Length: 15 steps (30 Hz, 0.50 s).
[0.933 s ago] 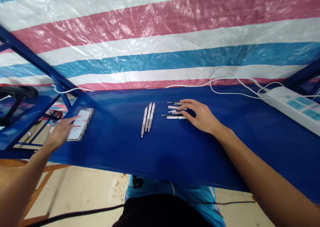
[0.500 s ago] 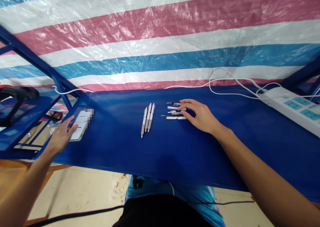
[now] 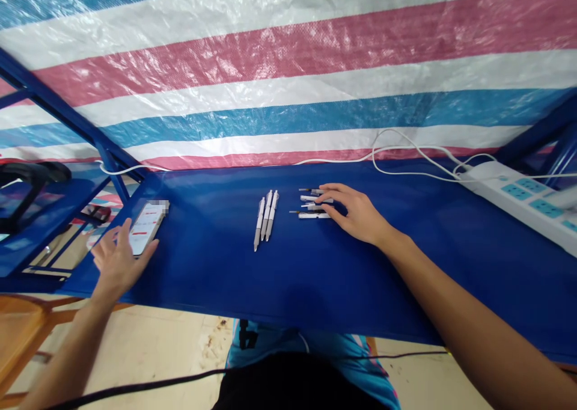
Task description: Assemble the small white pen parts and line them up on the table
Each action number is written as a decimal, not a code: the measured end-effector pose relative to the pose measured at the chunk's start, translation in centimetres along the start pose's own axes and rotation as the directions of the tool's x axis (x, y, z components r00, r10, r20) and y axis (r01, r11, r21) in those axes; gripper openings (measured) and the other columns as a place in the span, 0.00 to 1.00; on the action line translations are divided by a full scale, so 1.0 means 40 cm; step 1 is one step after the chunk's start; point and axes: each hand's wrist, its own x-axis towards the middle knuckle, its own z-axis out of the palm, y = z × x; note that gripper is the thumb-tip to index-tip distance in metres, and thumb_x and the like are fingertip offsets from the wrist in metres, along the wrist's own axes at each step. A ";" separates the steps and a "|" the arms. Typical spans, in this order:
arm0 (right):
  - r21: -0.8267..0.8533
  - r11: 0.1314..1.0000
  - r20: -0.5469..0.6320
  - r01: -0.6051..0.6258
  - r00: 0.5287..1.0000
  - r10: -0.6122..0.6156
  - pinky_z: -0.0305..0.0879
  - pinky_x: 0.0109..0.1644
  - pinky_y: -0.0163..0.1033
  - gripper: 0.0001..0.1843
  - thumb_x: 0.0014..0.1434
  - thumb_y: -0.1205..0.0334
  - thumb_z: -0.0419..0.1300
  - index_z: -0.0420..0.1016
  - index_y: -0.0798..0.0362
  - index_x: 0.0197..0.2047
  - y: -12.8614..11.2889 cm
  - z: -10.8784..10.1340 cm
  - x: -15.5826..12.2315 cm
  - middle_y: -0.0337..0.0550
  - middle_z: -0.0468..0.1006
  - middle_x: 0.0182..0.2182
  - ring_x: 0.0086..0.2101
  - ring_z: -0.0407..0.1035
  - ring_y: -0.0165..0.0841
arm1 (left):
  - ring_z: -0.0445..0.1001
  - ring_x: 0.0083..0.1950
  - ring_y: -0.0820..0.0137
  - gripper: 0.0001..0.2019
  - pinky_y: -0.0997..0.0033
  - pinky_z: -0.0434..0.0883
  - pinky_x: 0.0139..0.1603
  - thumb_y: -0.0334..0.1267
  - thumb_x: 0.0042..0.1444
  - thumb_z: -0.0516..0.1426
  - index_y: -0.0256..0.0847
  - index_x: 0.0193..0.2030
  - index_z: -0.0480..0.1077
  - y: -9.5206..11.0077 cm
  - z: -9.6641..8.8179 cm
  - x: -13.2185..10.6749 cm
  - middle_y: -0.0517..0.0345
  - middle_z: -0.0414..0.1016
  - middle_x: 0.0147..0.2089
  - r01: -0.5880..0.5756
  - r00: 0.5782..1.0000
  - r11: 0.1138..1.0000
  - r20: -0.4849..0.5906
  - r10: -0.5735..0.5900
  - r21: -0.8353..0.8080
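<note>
Three white pens [image 3: 265,216] lie side by side in the middle of the blue table [image 3: 288,266]. To their right sits a small heap of pen parts [image 3: 311,202], white barrels and thin refills. My right hand [image 3: 354,213] rests flat on the table with its fingers stretched out over that heap, fingertips touching the parts. At the table's left end lies a phone [image 3: 145,225] with its screen lit. My left hand [image 3: 119,255] hovers open just below it, fingers spread, the tips at the phone's near edge.
A white power strip [image 3: 523,199] with blue sockets lies at the right, its white cables [image 3: 406,157] looping along the back edge. A striped plastic tarp [image 3: 288,67] hangs behind. Blue frame bars [image 3: 67,121] and a black object [image 3: 31,175] stand at the left.
My left hand has drawn back from over the phone toward me and down, now at its near edge. My right hand has stayed on the pen parts.
</note>
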 end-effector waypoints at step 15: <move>0.021 0.999 -0.031 0.043 0.999 -0.042 0.72 0.62 0.58 0.11 0.69 0.59 0.57 0.83 0.46 0.46 -0.026 0.012 0.005 0.49 0.82 0.54 0.56 0.77 0.45 | 0.70 0.52 0.56 0.15 0.51 0.73 0.54 0.34 0.69 0.53 0.41 0.54 0.80 0.497 0.000 -0.048 0.46 0.78 0.47 -0.724 0.660 0.551 -0.184 0.728 -0.416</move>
